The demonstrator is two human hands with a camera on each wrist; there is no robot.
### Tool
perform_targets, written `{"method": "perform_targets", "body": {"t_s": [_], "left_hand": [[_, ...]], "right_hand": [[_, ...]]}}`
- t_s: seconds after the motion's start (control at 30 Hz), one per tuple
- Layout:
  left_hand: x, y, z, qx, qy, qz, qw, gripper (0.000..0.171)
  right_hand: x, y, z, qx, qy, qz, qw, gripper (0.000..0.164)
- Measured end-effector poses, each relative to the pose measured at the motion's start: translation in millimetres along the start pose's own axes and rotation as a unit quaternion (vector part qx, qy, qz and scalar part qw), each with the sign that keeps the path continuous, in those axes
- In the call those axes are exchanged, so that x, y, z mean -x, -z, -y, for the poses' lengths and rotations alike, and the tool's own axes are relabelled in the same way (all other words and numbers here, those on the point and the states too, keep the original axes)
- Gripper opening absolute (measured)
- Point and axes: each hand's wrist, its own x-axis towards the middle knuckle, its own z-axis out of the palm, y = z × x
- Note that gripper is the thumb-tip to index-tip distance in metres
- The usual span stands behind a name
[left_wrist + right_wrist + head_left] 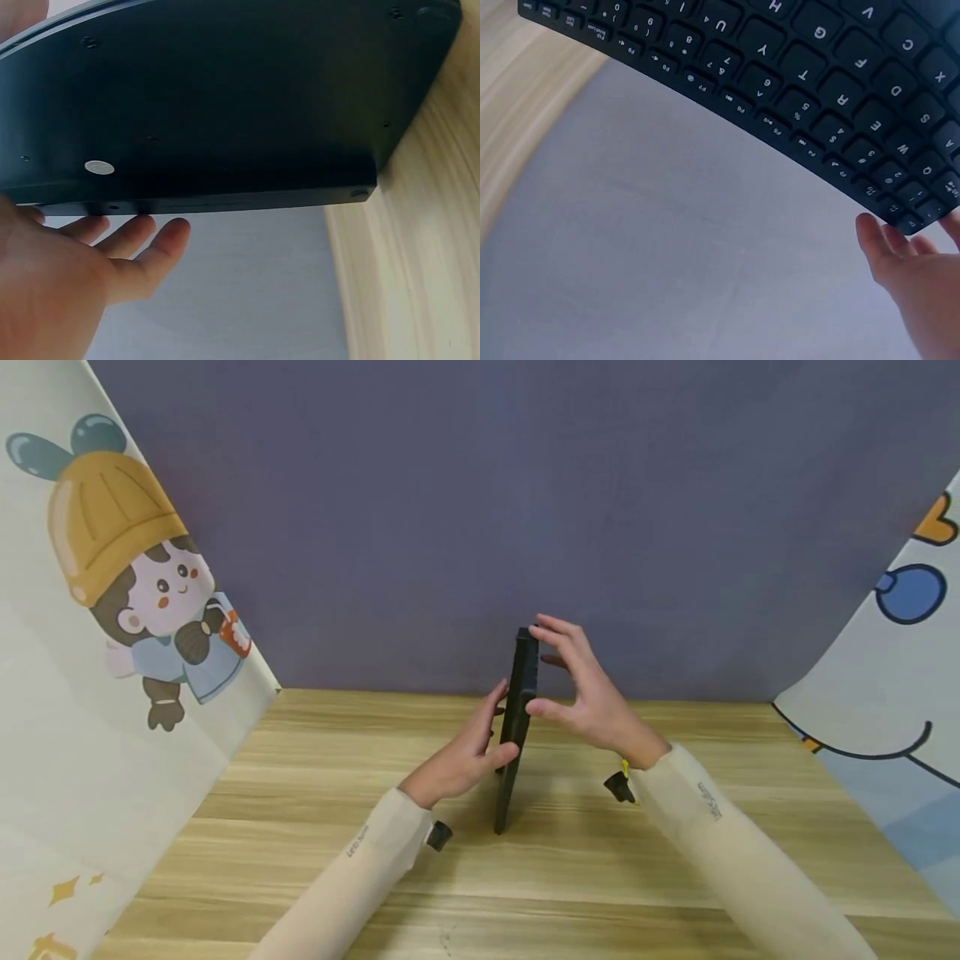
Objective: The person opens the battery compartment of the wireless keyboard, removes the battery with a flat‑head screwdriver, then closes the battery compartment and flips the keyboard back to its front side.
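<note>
A black computer keyboard (516, 714) stands on end over the table, tilted slightly and seen nearly edge-on in the head view. My left hand (465, 756) holds it by its long edges, thumb on the near one. In the left wrist view, the fingers lie along a raised ridge of the keyboard's underside (247, 97), which carries screws and an oval sticker. Up at the top end, my right hand (588, 693) grips the corners between thumb and fingers. Lettered keys of the keyboard (802, 75) fill the upper right wrist view.
Wood-grain table (337, 843) lies below, with a grey-purple panel (420, 527) rising behind it. A cartoon-printed white panel (60, 760) borders the left side, and another printed panel (847, 693) the right. Small dark wrist devices hang by both cuffs.
</note>
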Motion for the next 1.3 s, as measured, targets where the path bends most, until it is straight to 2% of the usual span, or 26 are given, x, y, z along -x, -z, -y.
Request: {"method": "perform_targets", "body": {"t_s": [0.1,0.27,0.4,0.53,0.67,0.83,1.07,1.2,1.3], "left_hand": [[0.0,-2.7,0.0,-0.007,0.019,0.017,0.9996,0.088],[-0.1,-6.9,4.0,-0.047,0.036,0.03,0.9978,0.097],[1.9,-10.4,9.1,-0.057,0.065,0.066,0.9941,0.1],[5.0,-12.0,13.4,-0.068,0.083,0.099,0.9893,0.101],[8.0,-12.4,17.1,-0.069,0.099,0.128,0.9844,0.105],[11.3,-11.4,24.0,-0.069,0.107,0.154,0.9798,0.112],[20.3,3.6,37.7,-0.105,0.117,0.151,0.9759,0.116],[24.5,12.8,40.6,-0.115,0.123,0.146,0.9748,0.115],[27.7,17.0,42.7,-0.121,0.142,0.145,0.9718,0.115]], "right_hand": [[4.0,4.4,1.2,-0.009,-0.003,0.001,1.0,0.091],[11.4,13.3,-5.1,-0.005,0.0,0.0,1.0,0.084],[22.0,23.8,-21.2,0.011,0.0,0.003,1.0,0.07],[32.7,35.1,-30.5,0.0,0.0,0.015,1.0,0.062],[40.5,43.5,-30.8,-0.007,-0.003,0.032,0.999,0.06],[46.8,50.9,-29.1,0.019,-0.009,0.046,0.999,0.061],[57.1,59.0,-27.0,0.104,-0.07,0.068,0.99,0.07],[64.1,61.2,-28.2,0.115,-0.098,0.091,0.984,0.071],[68.6,61.0,-30.0,0.118,-0.118,0.109,0.98,0.072]]}}
